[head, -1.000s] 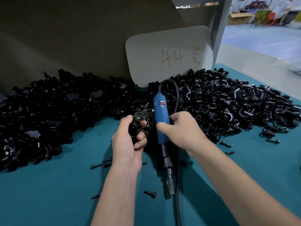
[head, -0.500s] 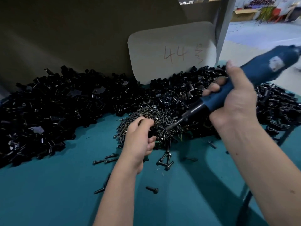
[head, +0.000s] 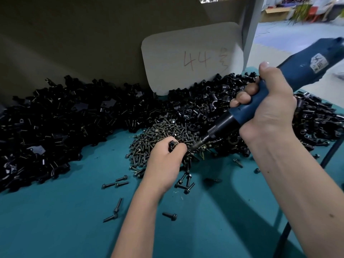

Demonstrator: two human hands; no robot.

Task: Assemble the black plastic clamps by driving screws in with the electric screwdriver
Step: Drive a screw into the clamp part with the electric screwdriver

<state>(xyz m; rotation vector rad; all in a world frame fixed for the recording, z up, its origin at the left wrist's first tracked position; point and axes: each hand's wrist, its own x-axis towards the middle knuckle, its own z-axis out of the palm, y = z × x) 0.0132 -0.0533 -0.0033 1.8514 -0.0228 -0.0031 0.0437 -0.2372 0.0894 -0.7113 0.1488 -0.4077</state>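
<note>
Right at the near edge of the screw pile (head: pixel 163 135), a small black clamp (head: pixel 173 144) sits pinched in the curled fingers of the left hand (head: pixel 165 161), mostly hidden by the knuckles. The tip of the blue electric screwdriver (head: pixel 264 101) slants down from the right and meets the pile just right of that clamp; whether the bit touches the clamp itself cannot be told. The right hand (head: pixel 268 108) is wrapped tight around the tool's blue body, thumb lying along the top. Left of the screw pile and behind it spreads a broad heap of black clamp parts (head: pixel 55 123), with more heaped to its right (head: pixel 316 123), partly blocked by the right forearm. Loose screws (head: pixel 115 184) lie scattered on the teal table (head: pixel 55 220) nearer than the pile. Behind the pile a pale card (head: pixel 191 58) marked "44" leans upright against the back wall. The tool's dark cord (head: pixel 286 231) runs off under the right forearm.
</note>
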